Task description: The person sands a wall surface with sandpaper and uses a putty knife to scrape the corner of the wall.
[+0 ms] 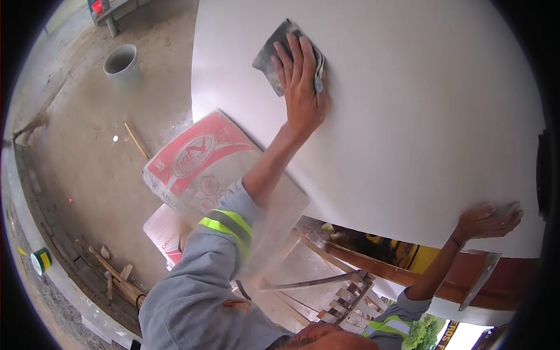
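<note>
A smooth white wall-like surface [396, 134] fills the upper and right part of the head view. High on it my left hand [300, 87] presses a folded dark grey sheet [269, 55] that looks like sandpaper, fingers spread over its face. Its layered edge sticks out beside the little-finger side of my palm. At the lower right of the white surface, my right hand [489, 220] is curled near the edge, with greyish, dusty fingertips. Whether something small lies inside those fingers is not visible.
Red-and-white printed sacks [204, 157] lie beneath my left arm. A grey bucket [121, 61] stands on the dusty floor at the far left, with a wooden stick [137, 141] nearer. Slatted wooden pieces [350, 300] and a metal strip [481, 280] are below my right arm.
</note>
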Motion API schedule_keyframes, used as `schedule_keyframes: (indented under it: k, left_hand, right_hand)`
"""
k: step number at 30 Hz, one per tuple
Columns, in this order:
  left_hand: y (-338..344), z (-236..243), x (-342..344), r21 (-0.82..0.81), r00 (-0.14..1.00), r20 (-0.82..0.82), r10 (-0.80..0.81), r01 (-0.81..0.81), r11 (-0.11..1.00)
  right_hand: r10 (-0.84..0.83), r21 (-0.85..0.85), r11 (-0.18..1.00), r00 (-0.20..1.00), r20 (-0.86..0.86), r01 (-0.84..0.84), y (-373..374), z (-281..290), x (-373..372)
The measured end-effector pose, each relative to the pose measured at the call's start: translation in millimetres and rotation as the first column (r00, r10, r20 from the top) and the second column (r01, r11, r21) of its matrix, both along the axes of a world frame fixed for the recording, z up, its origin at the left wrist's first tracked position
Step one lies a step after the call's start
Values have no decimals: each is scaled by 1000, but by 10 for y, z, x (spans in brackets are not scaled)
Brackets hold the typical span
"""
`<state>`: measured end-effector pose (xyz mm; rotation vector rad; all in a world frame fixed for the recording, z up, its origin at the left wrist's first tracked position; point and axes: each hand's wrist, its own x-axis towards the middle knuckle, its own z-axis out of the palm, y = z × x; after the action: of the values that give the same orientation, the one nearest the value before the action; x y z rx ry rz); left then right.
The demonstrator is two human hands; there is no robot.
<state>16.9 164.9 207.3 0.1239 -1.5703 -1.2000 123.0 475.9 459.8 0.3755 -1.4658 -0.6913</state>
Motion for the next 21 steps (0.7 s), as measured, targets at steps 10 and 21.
schedule_keyframes:
  k: [10,21]
  left_hand:
    - [-449,-614,85,-108,991,129,37,-23,994]
    - [-1185,722,-325,-232,989,-140,56,-87,969]
  right_hand:
    - [97,-107,990,995,9,-95,-185,-93,-127]
    - [49,-154,987,998,30,-44,-160,-137,-44]
